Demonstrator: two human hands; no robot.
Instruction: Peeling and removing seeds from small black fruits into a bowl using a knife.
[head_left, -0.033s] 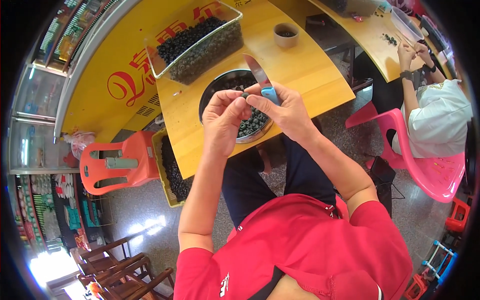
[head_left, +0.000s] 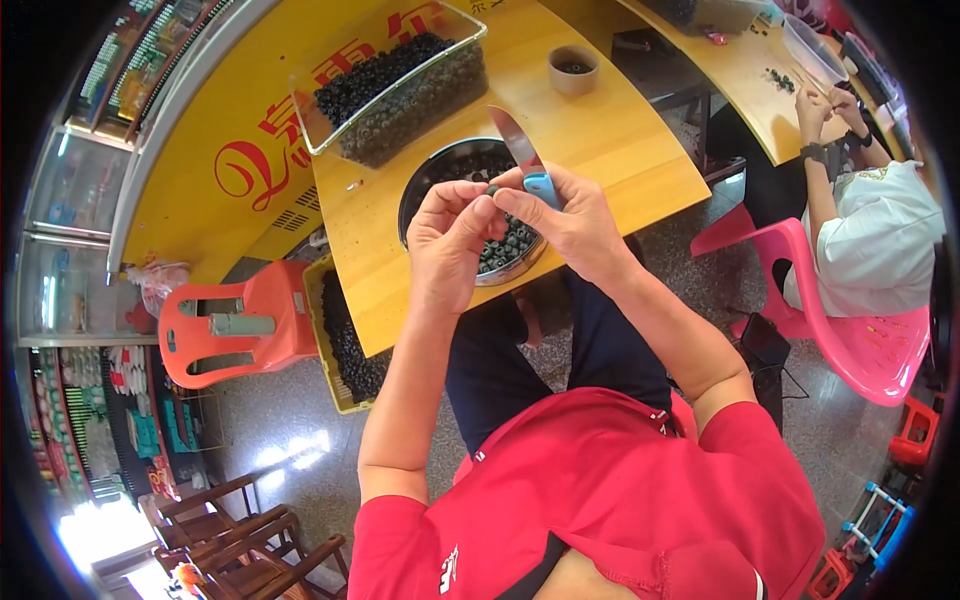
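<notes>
The likeliest trouble is a slip: the dark bead (head_left: 492, 190) is small and round, so uneven pressure from the fingertips could shoot it out, either down into the bowl (head_left: 420, 180) or past its rim onto the surface (head_left: 620, 150). The knife (head_left: 518, 140) is the other hazard. Its blade stands bare above the right part of the bowl, pointing away from the person, and if the right hand (head_left: 575, 215) loosens around the blue handle while working the bead, the blade could swing and nick a finger. Which side is sharp, I cannot tell.

The bead lies above the bowl, at the meeting point of both hands. The left hand (head_left: 450, 225), over the bowl's near left part, pinches it between thumb and forefinger. The right hand, over the bowl's right edge, is curled around the knife handle, its thumb tip reaching to the bead; whether it presses there is unclear. More dark beads lie inside the bowl.
</notes>
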